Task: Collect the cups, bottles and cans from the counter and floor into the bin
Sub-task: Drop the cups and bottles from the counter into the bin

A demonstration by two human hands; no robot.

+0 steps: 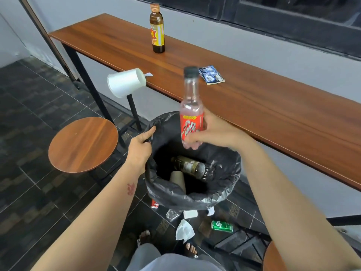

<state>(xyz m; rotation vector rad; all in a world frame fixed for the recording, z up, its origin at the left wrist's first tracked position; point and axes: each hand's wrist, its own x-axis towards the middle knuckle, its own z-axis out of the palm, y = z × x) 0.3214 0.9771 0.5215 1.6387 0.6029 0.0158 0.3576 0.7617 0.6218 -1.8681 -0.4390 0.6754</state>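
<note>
My right hand grips a clear plastic bottle with a red label and black cap, held upright over the bin. The bin is lined with a black bag, and my left hand holds the bag's left rim. Inside lie a dark bottle and a brown paper cup. A brown glass bottle stands on the wooden counter. A white foam cup lies on its side at the counter's front edge. A green can and a red can lie on the floor.
A blue wrapper lies on the counter. A round wooden stool stands left of the bin; another stool's edge shows at bottom right. Crumpled tissue, a clear wrapper and paper scraps litter the dark tiled floor by my feet.
</note>
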